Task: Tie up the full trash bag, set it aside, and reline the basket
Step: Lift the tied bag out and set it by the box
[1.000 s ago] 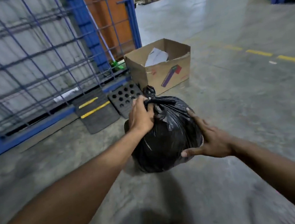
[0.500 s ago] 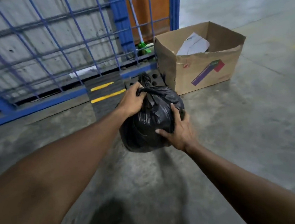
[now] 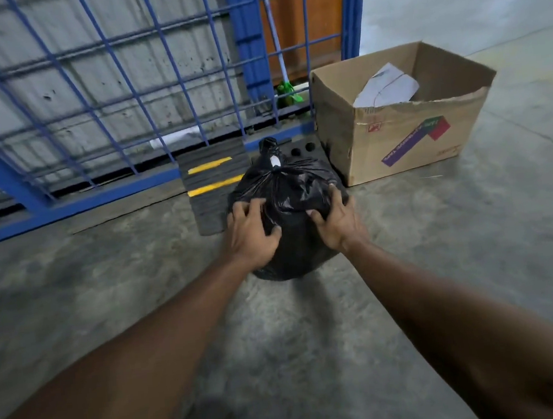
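Glossy crinkled plastic trash bag (image 3: 288,201) (black), matt cardboard box (image 3: 406,138), rough concrete floor (image 3: 472,242)

No wording is legible anywhere. The cardboard box (image 3: 406,138) carries a purple, green and red printed logo. Its white lettering sits upside down and is too blurred to read.

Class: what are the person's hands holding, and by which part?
The tied black trash bag: left hand and right hand clasp its upper sides, one each side, just below the knot.
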Demonstrator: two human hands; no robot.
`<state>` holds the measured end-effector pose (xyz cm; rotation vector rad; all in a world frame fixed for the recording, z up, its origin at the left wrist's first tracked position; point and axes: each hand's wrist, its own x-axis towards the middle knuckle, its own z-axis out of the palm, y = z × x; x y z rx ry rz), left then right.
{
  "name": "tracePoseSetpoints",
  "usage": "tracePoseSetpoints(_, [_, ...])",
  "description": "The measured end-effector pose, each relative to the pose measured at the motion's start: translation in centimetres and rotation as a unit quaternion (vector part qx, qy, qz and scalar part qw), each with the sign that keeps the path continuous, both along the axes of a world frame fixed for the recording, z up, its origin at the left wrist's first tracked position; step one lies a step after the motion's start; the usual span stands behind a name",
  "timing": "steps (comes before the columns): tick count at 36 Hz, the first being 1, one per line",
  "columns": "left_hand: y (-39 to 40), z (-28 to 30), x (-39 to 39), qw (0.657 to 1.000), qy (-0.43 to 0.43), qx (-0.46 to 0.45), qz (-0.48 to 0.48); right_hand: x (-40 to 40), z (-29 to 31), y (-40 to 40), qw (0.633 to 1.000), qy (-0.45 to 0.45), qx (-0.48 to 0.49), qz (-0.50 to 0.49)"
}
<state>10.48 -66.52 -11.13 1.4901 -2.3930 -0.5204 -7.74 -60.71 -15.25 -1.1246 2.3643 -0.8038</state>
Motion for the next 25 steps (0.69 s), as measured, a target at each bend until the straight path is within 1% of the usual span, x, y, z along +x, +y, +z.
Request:
tracePoseSetpoints(2, [0.5, 0.3, 1.1, 1.0, 0.001, -0.007, -0.008, 0.2, 1.5, 0.5, 1.0, 0.009, -0.007, -0.002])
tracePoseSetpoints(4, [0.7, 0.7, 1.7, 1.0, -0.001, 0.007, -0.004, 0.2, 2.6, 1.1, 1.0, 0.016, -0.003, 0.014])
tracePoseSetpoints(10, [2.7, 2.8, 3.5, 0.998, -0.023, 0.055, -0.029, 0.8, 6.0, 4.1, 0.996, 0.0, 0.044, 0.078])
tracePoseSetpoints(15, [4.6, 4.8, 4.4, 0.997, -0.015, 0.064, -0.044, 2.0, 9.4, 7.4, 0.989, -0.004, 0.058, 0.135])
tracePoseSetpoints(20, [6.7, 7.5, 5.6, 0.995, -0.004, 0.073, -0.071, 3.6, 13.6, 11.7, 0.976, 0.067, 0.085, 0.189])
tracePoseSetpoints(22, [7.6, 8.1, 6.0, 0.993, -0.005, 0.077, -0.089, 4.2, 15.1, 13.4, 0.968, 0.082, 0.106, 0.21])
tracePoseSetpoints(25, [9.3, 9.1, 6.3, 0.989, 0.006, 0.074, -0.126, 5.1, 18.0, 16.5, 0.964, 0.09, 0.142, 0.207])
